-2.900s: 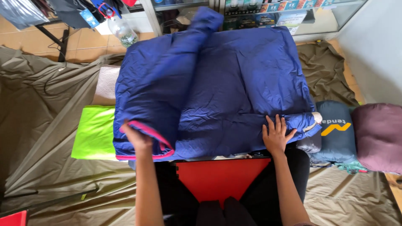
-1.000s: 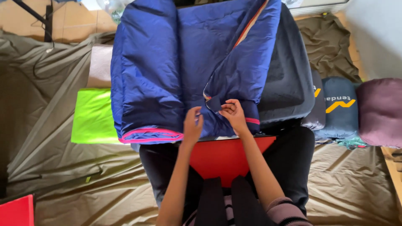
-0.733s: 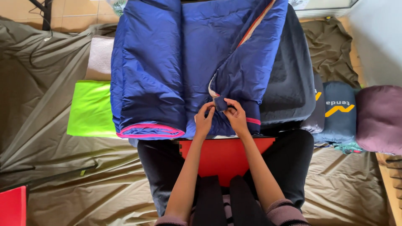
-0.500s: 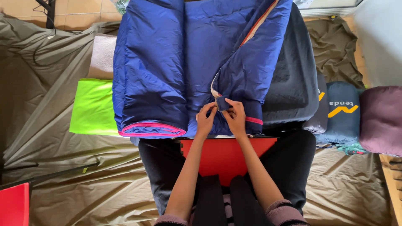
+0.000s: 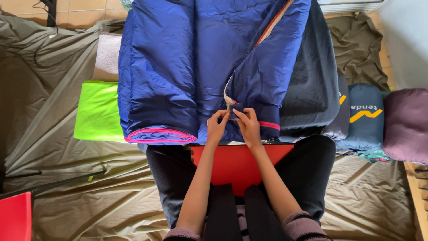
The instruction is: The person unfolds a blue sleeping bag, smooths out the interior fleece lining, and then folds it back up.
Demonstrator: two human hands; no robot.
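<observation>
Floor setup here: a big wrinkled olive-tan tarp (image 5: pixel 89 187) covers the ground, with a strip of tiled floor (image 5: pixel 84 9) showing at the top edge. The person sits cross-legged in dark trousers with a flat red square pad (image 5: pixel 240 163) just in front of their lap.

Spread across the middle is a puffy royal-blue quilted sleeping bag with pink trim (image 5: pixel 178 71), folded lengthwise so its near end sits right at the knees. It lies over a dark charcoal padded mat (image 5: pixel 312 85) on the right and a lime-green foam pad (image 5: pixel 96 111) on the left, with a pale pink pad (image 5: pixel 107 56) beyond that. Off to the right sit a navy stuff sack with a yellow zigzag mark (image 5: pixel 363 116) and a plum-coloured soft roll (image 5: pixel 405 125).

Both hands meet at the bag's near edge, at the bottom of the open seam. The left hand (image 5: pixel 217 127) and right hand (image 5: pixel 248 127) are both closed in a fingertip pinch on a small dark tab (image 5: pixel 234 109), probably the zipper pull or slider, though it's too small to be sure.

My take on doing this well: hold the fabric taut just below the tab, keep the pale lining clear of the teeth, line both seam sides up flat, and go slow instead of yanking.
</observation>
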